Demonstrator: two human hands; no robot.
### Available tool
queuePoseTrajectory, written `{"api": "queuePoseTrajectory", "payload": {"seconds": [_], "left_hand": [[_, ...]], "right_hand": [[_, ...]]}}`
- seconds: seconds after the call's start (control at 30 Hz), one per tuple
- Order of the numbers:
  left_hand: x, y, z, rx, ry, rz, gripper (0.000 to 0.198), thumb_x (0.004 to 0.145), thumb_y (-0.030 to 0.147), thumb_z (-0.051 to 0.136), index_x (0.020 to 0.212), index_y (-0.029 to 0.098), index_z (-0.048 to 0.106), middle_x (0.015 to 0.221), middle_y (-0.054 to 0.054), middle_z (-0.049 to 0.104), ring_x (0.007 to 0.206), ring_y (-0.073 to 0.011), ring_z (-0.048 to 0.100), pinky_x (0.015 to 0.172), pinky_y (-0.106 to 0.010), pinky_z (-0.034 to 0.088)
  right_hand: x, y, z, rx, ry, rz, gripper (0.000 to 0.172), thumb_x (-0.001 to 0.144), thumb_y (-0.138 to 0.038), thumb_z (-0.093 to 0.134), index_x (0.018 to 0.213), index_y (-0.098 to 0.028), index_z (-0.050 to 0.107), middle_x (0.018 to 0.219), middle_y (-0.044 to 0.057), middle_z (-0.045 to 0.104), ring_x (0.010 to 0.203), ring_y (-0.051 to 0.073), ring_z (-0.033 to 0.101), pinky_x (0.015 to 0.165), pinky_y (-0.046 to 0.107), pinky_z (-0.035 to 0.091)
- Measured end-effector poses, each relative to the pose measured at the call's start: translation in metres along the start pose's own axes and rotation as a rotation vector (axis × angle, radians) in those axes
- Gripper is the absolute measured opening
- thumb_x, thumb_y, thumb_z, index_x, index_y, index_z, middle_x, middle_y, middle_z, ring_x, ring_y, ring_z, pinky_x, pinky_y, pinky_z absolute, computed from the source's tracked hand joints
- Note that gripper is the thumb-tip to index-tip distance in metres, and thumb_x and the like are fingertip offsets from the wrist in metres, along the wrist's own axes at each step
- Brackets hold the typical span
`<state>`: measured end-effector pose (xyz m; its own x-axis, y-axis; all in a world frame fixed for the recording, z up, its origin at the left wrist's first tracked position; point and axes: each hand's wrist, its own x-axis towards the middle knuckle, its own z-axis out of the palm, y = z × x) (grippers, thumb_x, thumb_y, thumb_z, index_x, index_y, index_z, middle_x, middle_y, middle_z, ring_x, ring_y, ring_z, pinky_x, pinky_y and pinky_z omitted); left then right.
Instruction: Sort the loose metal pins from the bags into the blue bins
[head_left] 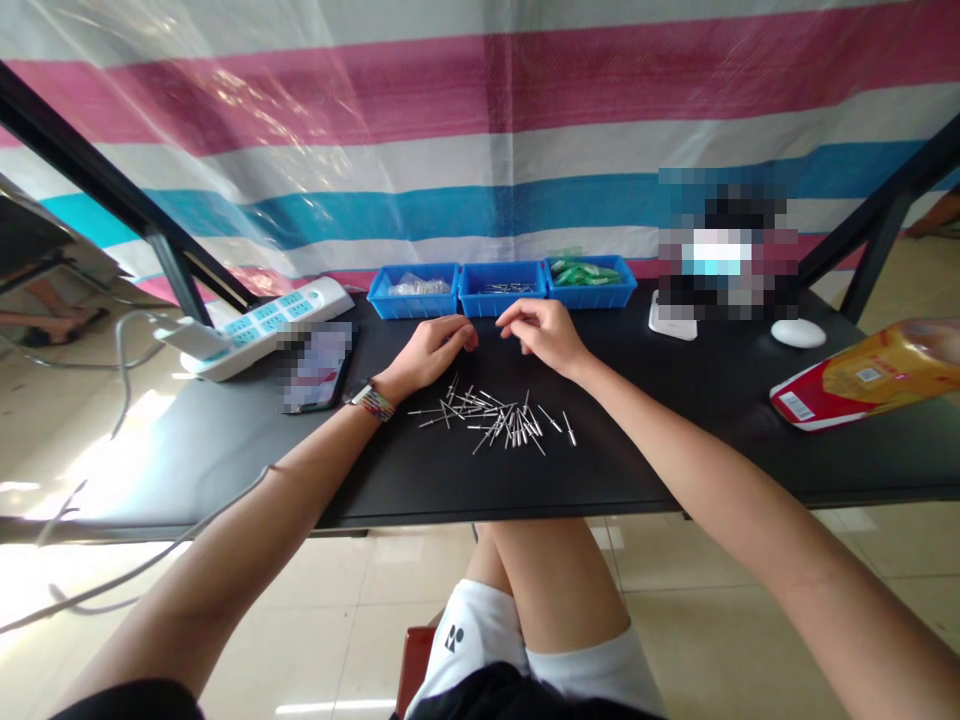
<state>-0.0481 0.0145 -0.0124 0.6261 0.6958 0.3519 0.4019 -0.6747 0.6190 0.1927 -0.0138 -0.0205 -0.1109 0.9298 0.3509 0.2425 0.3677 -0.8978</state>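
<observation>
Several silver rivets point(517, 425) lie in a loose pile on the black table point(600, 470). My left hand point(435, 350) rests behind the pile's left side, its fingers curled loosely together with nothing visible in them. To its right, my right hand point(544, 332) is over the table just in front of the trays, fingers bent and slightly apart, holding nothing visible. Three blue trays stand in a row: the left tray point(415, 305) has clear plastic pieces, the middle tray point(501, 303) has some silver rivets, and the right tray point(592, 296) has green packets.
On the left are a white power strip point(270, 325) with a plug and cable, and a phone point(319, 368). A white square object point(673, 318), a blurred-out item, a white mouse point(798, 333) and a red-and-gold package point(862, 380) are on the right. Striped sheeting point(450, 160) hangs behind.
</observation>
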Motion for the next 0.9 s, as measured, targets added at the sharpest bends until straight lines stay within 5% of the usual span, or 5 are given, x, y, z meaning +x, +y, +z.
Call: {"api": "queuePoseTrajectory", "payload": {"seconds": [0.13,0.27,0.63,0.9], "left_hand": [[0.000,0.002,0.000,0.016,0.011,-0.002,0.045,0.111,0.048,0.043,0.086,0.019,0.067,0.090,-0.006,0.074,0.085,-0.0212,0.069,0.084,-0.033,0.052],[0.000,0.001,0.001,0.034,0.020,-0.013,0.044,0.111,0.046,0.042,0.087,0.019,0.066,0.090,-0.006,0.074,0.085,-0.0208,0.068,0.084,-0.033,0.052],[0.001,0.000,0.001,0.004,0.018,-0.023,0.042,0.111,0.046,0.043,0.088,0.019,0.067,0.092,-0.006,0.074,0.087,-0.0214,0.068,0.085,-0.033,0.052],[0.001,0.006,-0.003,-0.036,-0.024,-0.040,0.042,0.105,0.055,0.054,0.091,0.018,0.071,0.093,-0.006,0.076,0.090,-0.0231,0.070,0.087,-0.033,0.053]], "right_hand": [[-0.015,-0.014,0.017,-0.160,-0.319,-0.214,0.020,0.082,-0.005,0.068,0.085,-0.017,0.084,0.085,0.003,0.075,0.069,0.013,0.062,0.069,0.027,0.048],[-0.024,-0.019,0.027,-0.243,-0.441,-0.313,0.022,0.084,-0.001,0.071,0.089,-0.018,0.085,0.087,0.003,0.071,0.073,0.013,0.060,0.072,0.027,0.046],[-0.018,-0.017,0.021,-0.213,-0.435,-0.263,0.013,0.078,-0.003,0.069,0.078,-0.016,0.070,0.081,0.000,0.064,0.069,0.012,0.055,0.068,0.026,0.043],[0.000,0.004,0.010,0.096,-0.166,0.029,0.010,0.076,-0.020,0.072,0.082,-0.019,0.064,0.076,-0.001,0.066,0.067,0.015,0.061,0.063,0.027,0.048]]}}
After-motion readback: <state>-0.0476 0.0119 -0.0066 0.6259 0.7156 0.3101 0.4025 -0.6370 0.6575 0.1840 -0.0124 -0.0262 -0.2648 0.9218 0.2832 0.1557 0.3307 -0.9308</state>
